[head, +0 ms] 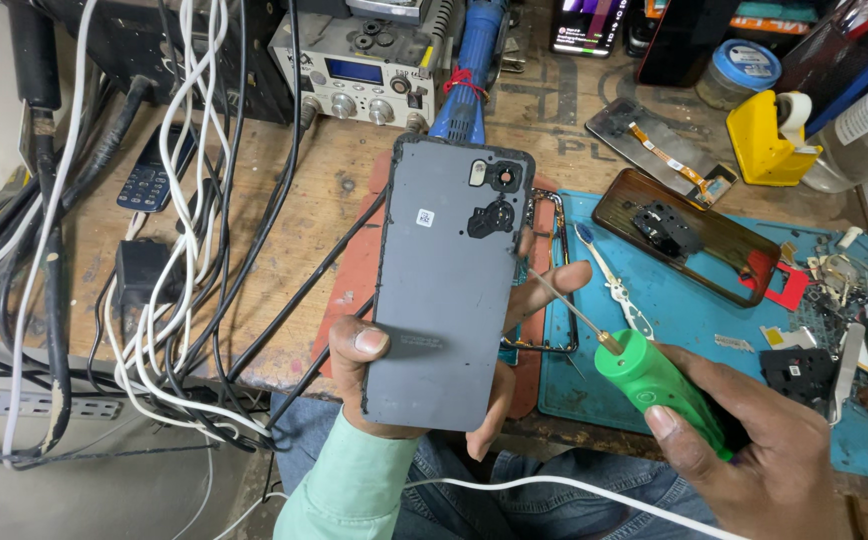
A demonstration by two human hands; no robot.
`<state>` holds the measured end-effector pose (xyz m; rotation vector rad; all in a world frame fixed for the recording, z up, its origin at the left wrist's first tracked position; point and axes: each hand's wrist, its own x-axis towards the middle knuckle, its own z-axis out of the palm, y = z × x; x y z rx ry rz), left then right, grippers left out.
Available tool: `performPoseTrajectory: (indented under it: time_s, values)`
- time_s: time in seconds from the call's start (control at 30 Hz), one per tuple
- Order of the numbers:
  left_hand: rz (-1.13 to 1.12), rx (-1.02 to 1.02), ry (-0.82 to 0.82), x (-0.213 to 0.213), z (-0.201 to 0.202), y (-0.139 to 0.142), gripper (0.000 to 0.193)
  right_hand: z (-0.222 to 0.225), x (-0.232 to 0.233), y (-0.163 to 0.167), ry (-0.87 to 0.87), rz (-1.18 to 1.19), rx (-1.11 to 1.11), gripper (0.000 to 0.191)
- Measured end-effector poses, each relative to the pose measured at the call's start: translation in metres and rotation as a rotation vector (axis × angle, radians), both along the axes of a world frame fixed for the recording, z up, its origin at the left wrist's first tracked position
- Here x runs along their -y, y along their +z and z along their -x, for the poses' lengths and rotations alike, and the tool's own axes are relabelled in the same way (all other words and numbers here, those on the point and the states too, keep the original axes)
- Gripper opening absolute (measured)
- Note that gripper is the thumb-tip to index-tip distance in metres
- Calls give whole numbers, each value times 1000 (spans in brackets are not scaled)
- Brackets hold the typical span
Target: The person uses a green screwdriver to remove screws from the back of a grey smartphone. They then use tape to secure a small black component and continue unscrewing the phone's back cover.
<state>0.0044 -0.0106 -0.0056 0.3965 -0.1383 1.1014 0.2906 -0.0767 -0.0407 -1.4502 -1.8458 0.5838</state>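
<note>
Head view shows one grey phone back panel (451, 290) held upright over the bench edge, clamped in the left hand (394, 385) with thumb on its face. One green-handled screwdriver (654, 385) sits gripped in the right hand (754, 460), its thin tip near the panel's right edge. One blue mat (684, 300) carries one brown phone cover (689, 235); one yellow tape dispenser (769, 135) stands behind.

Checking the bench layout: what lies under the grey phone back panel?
Under the grey phone back panel, held by the left hand: an orange mat and metal frame. The rest is covered.
</note>
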Motion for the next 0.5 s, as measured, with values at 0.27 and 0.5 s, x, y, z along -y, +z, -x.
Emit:
performPoseTrajectory:
  time_s: [0.27,0.5]
  values:
    - [-9,4,-5,1,1,-3,122,-1,1,1,-60,80,-31,50]
    - [0,-67,-35,4,2,-8,117,3,0,2,6,4,14,52]
